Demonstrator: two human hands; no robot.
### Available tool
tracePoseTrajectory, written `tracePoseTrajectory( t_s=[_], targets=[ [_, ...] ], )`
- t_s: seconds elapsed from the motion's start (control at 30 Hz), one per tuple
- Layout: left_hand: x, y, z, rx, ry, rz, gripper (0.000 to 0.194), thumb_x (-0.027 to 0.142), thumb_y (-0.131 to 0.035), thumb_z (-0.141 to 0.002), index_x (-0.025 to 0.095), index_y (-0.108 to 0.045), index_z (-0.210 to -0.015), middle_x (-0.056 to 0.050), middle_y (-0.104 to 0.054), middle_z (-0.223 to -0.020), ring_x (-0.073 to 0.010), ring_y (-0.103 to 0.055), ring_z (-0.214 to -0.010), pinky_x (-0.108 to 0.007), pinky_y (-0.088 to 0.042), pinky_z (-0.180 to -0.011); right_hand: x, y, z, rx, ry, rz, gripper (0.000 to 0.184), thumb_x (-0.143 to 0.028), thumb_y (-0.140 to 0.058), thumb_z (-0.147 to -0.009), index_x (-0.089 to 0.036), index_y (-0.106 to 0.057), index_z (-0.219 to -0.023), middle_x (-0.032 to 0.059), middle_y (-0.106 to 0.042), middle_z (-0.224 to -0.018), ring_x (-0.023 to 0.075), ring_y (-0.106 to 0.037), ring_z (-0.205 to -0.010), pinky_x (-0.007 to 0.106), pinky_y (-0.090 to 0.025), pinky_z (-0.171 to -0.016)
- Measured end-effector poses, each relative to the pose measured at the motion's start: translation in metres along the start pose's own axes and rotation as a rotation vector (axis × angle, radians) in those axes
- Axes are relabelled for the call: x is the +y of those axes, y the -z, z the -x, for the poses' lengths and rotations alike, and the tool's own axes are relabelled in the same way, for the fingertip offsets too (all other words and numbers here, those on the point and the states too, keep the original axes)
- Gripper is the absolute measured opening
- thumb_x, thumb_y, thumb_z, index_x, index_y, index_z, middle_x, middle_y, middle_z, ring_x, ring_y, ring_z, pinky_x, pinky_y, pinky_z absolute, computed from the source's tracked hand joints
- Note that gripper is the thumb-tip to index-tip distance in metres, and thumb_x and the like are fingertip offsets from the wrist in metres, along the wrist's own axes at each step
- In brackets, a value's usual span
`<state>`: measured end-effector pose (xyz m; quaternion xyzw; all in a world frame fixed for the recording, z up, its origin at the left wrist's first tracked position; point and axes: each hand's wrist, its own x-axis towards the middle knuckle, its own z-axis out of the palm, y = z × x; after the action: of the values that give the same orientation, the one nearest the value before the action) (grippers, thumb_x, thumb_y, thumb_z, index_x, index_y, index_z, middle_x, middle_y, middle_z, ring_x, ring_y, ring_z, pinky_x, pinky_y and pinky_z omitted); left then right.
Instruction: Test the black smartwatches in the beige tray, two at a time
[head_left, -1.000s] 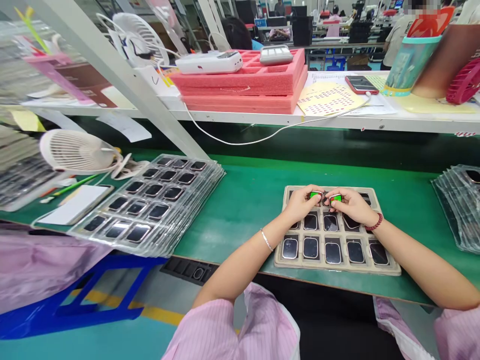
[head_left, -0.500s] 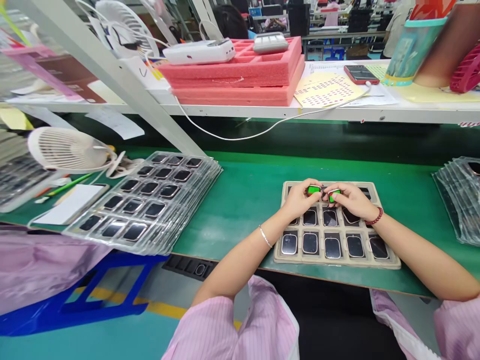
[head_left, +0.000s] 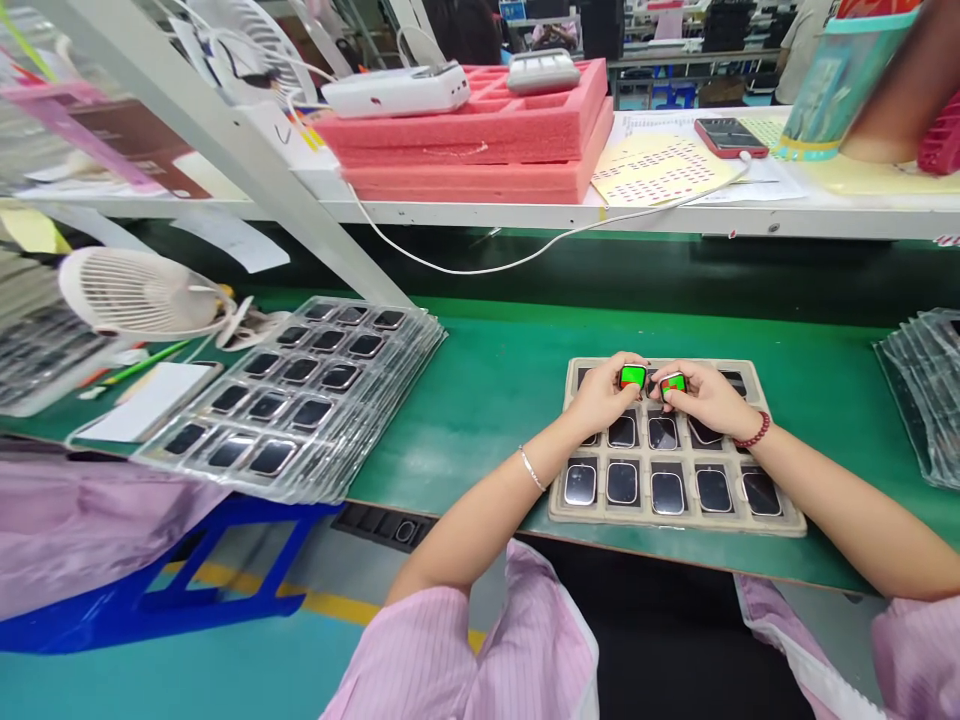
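The person wears a loose, pale pink smock with fine stripes; its wide left sleeve (head_left: 457,640) and right sleeve (head_left: 919,650) end well short of the wrists, and the right one shows a white edge. A thin silver bangle (head_left: 532,469) circles the left wrist (head_left: 556,447), and a dark red beaded bracelet (head_left: 753,431) circles the right wrist (head_left: 739,425).

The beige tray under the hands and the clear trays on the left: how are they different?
The beige tray is a single opaque layer, while the clear plastic trays are see-through and stacked. The left hand and right hand each pinch a green-topped piece over the beige tray; neither touches the clear plastic trays. Both lie flat on the green bench and hold rows of dark, rounded-rectangular screens.
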<state>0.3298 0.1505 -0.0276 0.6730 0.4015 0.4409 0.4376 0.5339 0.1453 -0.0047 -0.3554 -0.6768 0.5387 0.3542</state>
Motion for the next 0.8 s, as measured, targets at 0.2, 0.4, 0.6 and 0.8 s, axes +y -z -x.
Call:
tracePoseTrajectory(
  t_s=[0.2, 0.4, 0.6, 0.8],
  targets=[
    [-0.001, -0.002, -0.001, -0.051, 0.024, 0.108, 0.039, 0.012, -0.056, -0.077, 0.016, -0.057, -0.115, -0.006, -0.064, -0.099, -0.0134, -0.064, -0.077, -0.026, -0.053, -0.073, -0.005, -0.001, 0.001, 0.021, -0.028, 0.014, 0.019, -0.027, -0.067, -0.078, -0.019, -0.063, -0.095, 0.0041, -0.071, -0.085, 0.0153, -0.064, -0.062, 0.031, -0.056, -0.06],
    [0.003, -0.001, -0.001, -0.086, 0.032, 0.178, 0.044, 0.013, -0.054, -0.08, 0.016, -0.053, -0.124, -0.009, -0.066, -0.106, -0.0144, -0.066, -0.081, -0.027, -0.054, -0.077, -0.009, -0.001, 0.001, 0.02, -0.039, -0.017, 0.017, -0.033, -0.064, -0.083, -0.018, -0.064, -0.091, 0.0047, -0.069, -0.079, 0.0159, -0.065, -0.066, 0.027, -0.056, -0.056],
    [0.0, 0.0, -0.001, -0.075, 0.05, 0.161, 0.052, 0.013, -0.052, -0.08, 0.018, -0.05, -0.132, -0.009, -0.065, -0.11, -0.0158, -0.066, -0.085, -0.023, -0.053, -0.067, -0.002, 0.001, -0.001, 0.01, -0.016, 0.011, 0.025, -0.024, -0.059, -0.084, -0.019, -0.059, -0.109, 0.0081, -0.07, -0.102, 0.0169, -0.069, -0.077, 0.025, -0.054, -0.056],
    [-0.001, 0.0, -0.002, -0.064, 0.072, 0.166, 0.062, 0.007, -0.049, -0.074, 0.02, -0.049, -0.134, -0.008, -0.067, -0.109, -0.0157, -0.067, -0.085, -0.023, -0.054, -0.065, 0.001, 0.001, -0.001, 0.0, -0.012, 0.018, 0.034, -0.018, -0.058, -0.082, -0.019, -0.058, -0.115, 0.0087, -0.069, -0.106, 0.0176, -0.07, -0.081, 0.026, -0.056, -0.059]
  ],
)
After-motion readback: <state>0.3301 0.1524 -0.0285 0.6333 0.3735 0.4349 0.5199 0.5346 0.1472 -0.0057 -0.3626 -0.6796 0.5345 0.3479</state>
